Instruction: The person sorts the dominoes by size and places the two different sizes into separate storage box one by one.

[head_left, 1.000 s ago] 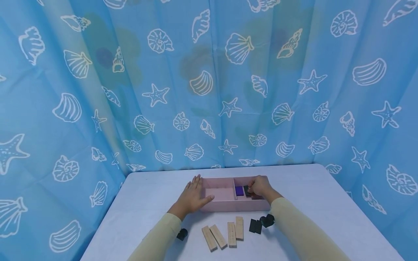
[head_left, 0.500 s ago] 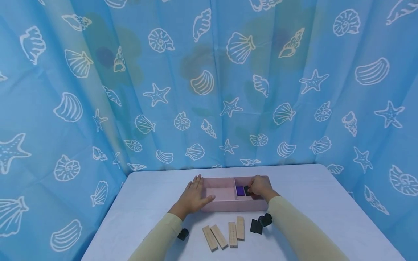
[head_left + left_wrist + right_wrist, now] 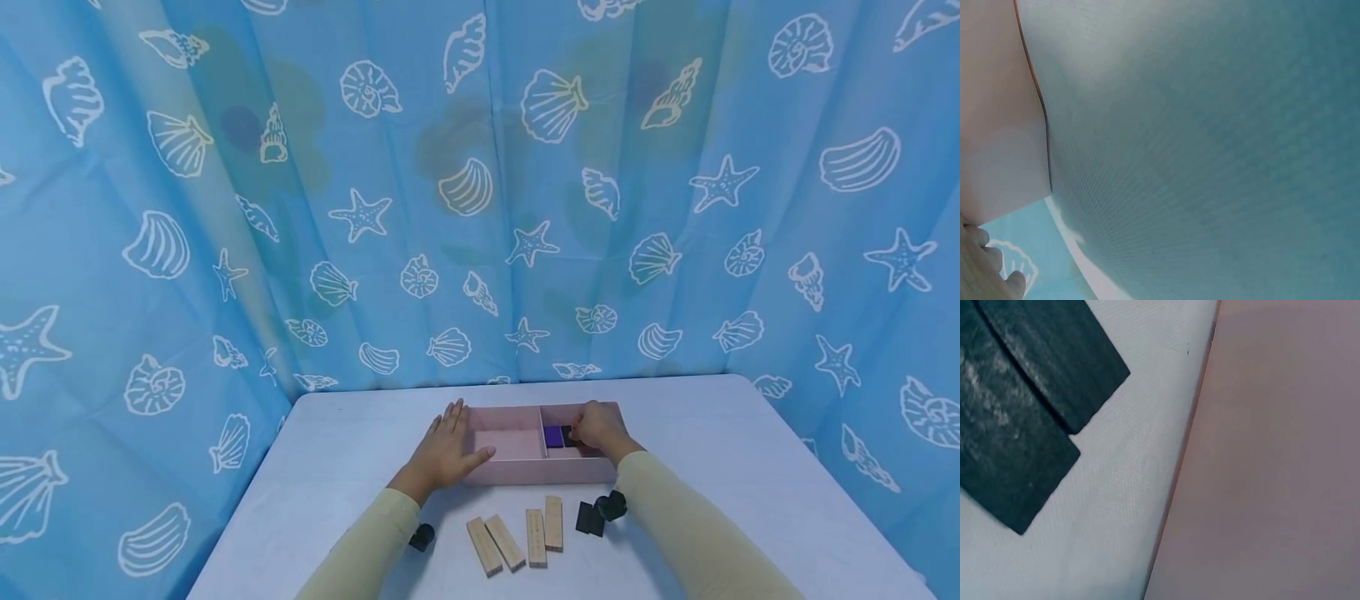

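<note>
A pink box (image 3: 540, 472) with a divider stands on the table. My left hand (image 3: 442, 450) rests on its left end, fingers straight and thumb over the front rim. In the left wrist view its fingertips (image 3: 994, 265) show at lower left, beside the pink wall (image 3: 997, 125). Reaching into the right compartment, my right hand (image 3: 600, 427) has curled fingers at a small black tile (image 3: 567, 435) and appears to pinch its edge. Left of that tile lies a purple tile (image 3: 553, 437). The right hand's fingertips are mostly hidden; its wrist view misses them.
Several wooden blocks (image 3: 536, 537) lie before the box. Black flat tiles (image 3: 590, 518) lie near the right forearm, seen close in the right wrist view as dark tiles (image 3: 1047, 369). A black object (image 3: 422, 537) is by the left sleeve. A shell-print curtain (image 3: 480, 250) surrounds the table.
The black tile has shifted slightly back and straightened, so it now sits close beside the purple tile. The left hand has stayed on the box end.
</note>
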`<move>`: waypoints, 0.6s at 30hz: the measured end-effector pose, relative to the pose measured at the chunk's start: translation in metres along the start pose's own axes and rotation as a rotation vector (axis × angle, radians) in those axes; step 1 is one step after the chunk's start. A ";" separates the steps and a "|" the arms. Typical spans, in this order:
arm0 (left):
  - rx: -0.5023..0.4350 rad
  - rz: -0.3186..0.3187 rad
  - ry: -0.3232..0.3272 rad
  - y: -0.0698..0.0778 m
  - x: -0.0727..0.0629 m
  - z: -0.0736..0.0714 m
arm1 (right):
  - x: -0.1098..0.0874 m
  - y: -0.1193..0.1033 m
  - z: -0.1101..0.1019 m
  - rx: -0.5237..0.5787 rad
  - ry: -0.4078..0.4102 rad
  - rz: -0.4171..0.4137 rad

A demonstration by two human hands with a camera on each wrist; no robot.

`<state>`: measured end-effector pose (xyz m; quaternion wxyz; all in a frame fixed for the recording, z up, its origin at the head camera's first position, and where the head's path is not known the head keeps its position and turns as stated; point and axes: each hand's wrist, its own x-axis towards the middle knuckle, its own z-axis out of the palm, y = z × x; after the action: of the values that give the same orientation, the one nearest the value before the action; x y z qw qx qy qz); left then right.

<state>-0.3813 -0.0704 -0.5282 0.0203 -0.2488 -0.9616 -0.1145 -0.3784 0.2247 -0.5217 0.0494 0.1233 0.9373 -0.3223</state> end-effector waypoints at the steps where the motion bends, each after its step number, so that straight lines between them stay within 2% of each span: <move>1: -0.002 -0.001 0.000 0.000 0.000 0.000 | 0.000 0.000 0.000 -0.001 -0.002 -0.001; 9: -0.006 -0.001 0.006 -0.001 0.002 0.002 | -0.003 -0.001 -0.002 -0.055 -0.003 -0.056; 18: 0.003 -0.006 0.002 0.001 0.000 0.000 | -0.002 -0.002 -0.001 -0.059 -0.015 -0.055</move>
<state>-0.3807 -0.0694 -0.5281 0.0211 -0.2459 -0.9624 -0.1132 -0.3769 0.2235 -0.5191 0.0510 0.0934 0.9491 -0.2966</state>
